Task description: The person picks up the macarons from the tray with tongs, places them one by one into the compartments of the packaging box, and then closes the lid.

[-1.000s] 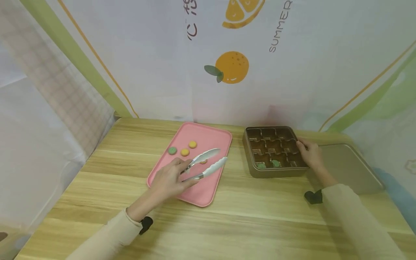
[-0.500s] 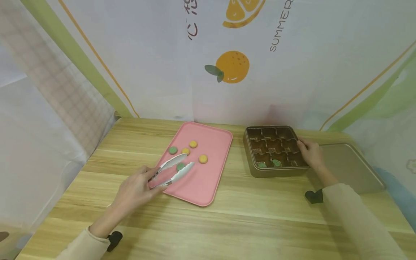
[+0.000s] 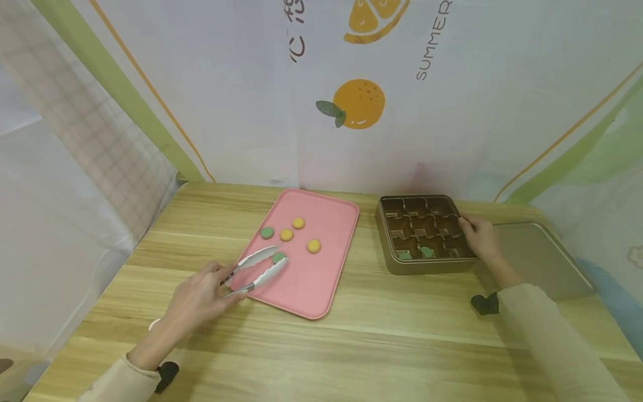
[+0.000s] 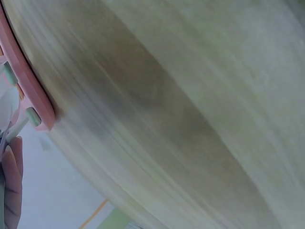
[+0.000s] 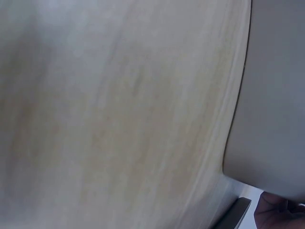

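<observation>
My left hand (image 3: 201,296) holds a pair of metal tongs (image 3: 262,255) with their arms spread, at the near left of the pink tray (image 3: 321,296). A green macaron (image 3: 278,258) sits near the tong tips; whether they touch it, I cannot tell. Another green macaron (image 3: 267,233) and several yellow macarons, one of them the yellow macaron (image 3: 313,246), lie on the tray. At the right, my right hand (image 3: 482,240) grips the right rim of a brown tin (image 3: 437,268) with a divided insert. Two green macarons, including the green macaron (image 3: 427,252), are in its front-row compartments.
A flat tin lid (image 3: 540,257) lies on the wooden table (image 3: 351,357) to the right of the tin, behind my right hand. A printed cloth (image 3: 251,111) hangs along the table's far edge.
My left hand has moved left and toward me with the tongs, from over the tray's middle to its near left, uncovering a yellow macaron. My right hand has stayed on the tin.
</observation>
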`<action>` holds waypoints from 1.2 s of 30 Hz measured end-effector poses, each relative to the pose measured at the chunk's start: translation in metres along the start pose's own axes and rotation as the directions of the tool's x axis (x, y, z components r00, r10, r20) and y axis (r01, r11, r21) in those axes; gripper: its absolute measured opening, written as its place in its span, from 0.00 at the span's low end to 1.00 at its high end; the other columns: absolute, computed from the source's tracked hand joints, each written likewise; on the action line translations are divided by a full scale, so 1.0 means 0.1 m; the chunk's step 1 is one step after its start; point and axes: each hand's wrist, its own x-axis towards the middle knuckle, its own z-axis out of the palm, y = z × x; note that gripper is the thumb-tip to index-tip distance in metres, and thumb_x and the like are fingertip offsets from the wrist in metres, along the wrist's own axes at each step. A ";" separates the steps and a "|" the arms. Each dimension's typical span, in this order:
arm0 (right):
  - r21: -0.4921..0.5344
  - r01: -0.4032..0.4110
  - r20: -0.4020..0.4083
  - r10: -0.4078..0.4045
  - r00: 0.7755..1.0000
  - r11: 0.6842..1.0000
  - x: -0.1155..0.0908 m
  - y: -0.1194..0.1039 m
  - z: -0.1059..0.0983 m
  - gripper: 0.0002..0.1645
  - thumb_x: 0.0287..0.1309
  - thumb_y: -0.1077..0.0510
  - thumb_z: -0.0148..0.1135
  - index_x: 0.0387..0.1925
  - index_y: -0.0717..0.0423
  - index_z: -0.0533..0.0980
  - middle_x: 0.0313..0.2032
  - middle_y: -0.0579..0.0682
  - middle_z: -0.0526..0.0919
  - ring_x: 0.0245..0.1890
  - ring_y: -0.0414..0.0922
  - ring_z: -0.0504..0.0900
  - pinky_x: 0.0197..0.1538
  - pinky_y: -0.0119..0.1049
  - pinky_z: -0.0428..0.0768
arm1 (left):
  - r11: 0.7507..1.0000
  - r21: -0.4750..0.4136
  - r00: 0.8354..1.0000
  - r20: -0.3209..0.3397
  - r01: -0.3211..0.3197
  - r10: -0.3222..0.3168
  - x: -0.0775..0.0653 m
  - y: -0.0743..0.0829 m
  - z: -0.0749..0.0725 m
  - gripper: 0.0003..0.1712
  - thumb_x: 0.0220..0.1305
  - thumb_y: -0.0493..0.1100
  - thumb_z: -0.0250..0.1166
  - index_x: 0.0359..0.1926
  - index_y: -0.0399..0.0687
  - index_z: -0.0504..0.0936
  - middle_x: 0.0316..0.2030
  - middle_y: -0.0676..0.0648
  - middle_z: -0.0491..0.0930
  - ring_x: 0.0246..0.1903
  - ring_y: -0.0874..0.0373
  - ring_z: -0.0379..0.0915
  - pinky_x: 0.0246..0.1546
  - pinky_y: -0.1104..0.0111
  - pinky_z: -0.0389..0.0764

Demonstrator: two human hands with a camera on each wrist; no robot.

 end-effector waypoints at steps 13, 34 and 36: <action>0.020 -0.015 0.020 0.015 1.000 1.000 0.00 0.00 -0.01 0.27 0.72 0.54 0.40 0.58 0.74 0.67 0.54 0.74 0.70 0.52 0.72 0.70 0.51 0.65 0.69 | 1.000 0.008 0.999 0.032 -0.005 0.005 0.03 -0.01 0.00 0.37 0.48 0.54 0.73 0.55 0.36 0.77 0.31 0.46 0.76 0.20 0.62 0.62 0.16 0.71 0.63; 0.012 0.002 0.006 -0.002 1.000 1.000 0.01 0.01 0.00 0.26 0.72 0.54 0.41 0.58 0.73 0.67 0.53 0.73 0.71 0.50 0.72 0.72 0.49 0.65 0.70 | 0.999 -0.037 0.999 0.054 0.000 0.002 0.06 0.01 -0.02 0.34 0.51 0.51 0.71 0.55 0.35 0.77 0.33 0.44 0.77 0.20 0.62 0.61 0.15 0.72 0.61; 0.013 0.003 0.004 -0.003 1.000 1.000 0.01 0.01 0.00 0.26 0.72 0.55 0.41 0.58 0.73 0.67 0.53 0.73 0.71 0.50 0.72 0.72 0.49 0.64 0.70 | 0.998 -0.063 0.999 0.048 0.006 -0.003 0.09 0.03 -0.02 0.34 0.52 0.52 0.71 0.55 0.35 0.77 0.32 0.45 0.76 0.20 0.62 0.61 0.14 0.72 0.61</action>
